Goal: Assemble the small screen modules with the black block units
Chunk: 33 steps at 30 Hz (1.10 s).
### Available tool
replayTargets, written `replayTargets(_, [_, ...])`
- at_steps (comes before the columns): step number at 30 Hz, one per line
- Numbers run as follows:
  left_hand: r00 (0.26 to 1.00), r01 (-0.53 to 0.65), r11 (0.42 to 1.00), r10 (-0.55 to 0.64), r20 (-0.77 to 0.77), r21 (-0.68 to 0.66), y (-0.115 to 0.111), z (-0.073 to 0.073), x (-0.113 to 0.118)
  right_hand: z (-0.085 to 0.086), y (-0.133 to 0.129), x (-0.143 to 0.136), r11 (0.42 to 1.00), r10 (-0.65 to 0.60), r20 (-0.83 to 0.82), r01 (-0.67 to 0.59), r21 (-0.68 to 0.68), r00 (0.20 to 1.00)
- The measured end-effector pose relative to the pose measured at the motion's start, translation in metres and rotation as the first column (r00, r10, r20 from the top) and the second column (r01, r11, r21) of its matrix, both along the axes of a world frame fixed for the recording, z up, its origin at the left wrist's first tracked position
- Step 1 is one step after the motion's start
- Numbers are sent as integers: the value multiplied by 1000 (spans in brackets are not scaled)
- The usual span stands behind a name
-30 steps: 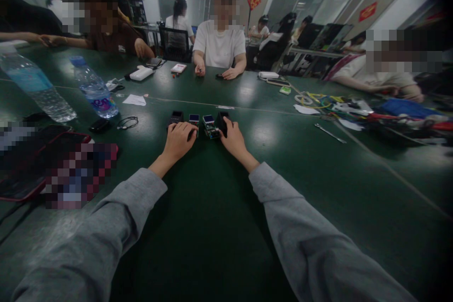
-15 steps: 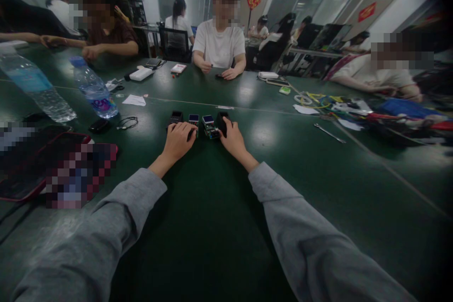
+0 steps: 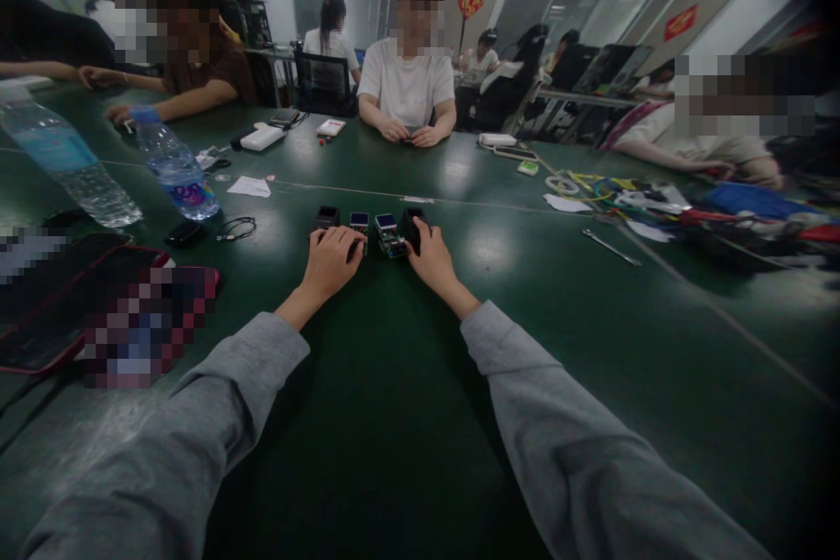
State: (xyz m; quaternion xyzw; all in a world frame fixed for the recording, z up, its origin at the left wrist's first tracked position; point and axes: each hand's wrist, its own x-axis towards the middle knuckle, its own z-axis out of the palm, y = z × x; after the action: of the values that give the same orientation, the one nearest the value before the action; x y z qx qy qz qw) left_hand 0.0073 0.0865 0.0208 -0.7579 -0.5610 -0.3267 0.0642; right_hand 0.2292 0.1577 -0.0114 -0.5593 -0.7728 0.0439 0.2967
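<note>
Four small items stand in a row on the dark green table (image 3: 381, 350). A black boxy device (image 3: 327, 217) is at the left end; beside it is a circuit board with a small screen (image 3: 359, 220). My left hand (image 3: 334, 258) is closed over the near side of these two. Right of them sits another board with a screen (image 3: 387, 224), its green parts facing me. At the right end is a second black device (image 3: 414, 223), with my right hand (image 3: 434, 261) closed round its right side, the thumb near the board.
Two water bottles (image 3: 62, 157) (image 3: 176, 166), phones (image 3: 157, 332) and a thin black cable (image 3: 237, 228) lie at the left. A wrench (image 3: 610, 247) and a heap of cables (image 3: 741, 214) are at the right. People sit across the table.
My two hands and the devices have not moved. Across the table, a person's hands have come together, and a person at the left has shifted an arm toward the left.
</note>
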Motion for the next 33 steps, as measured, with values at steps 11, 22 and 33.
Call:
replayTargets(11, [1000, 2, 1000, -2, -5, 7, 0, 0, 0, 1, -1, -1, 1000, -10, 11, 10, -12, 1000])
replayTargets(22, [1000, -1, 1000, 1, 2, 3, 0, 0, 0, 1, -1, -1, 1000, -7, 19, 7, 10, 1000])
replayTargets(33, [1000, -7, 1000, 7, 12, 1, 1, 0, -1, 2, -2, 0, 1000, 2, -8, -2, -17, 1000])
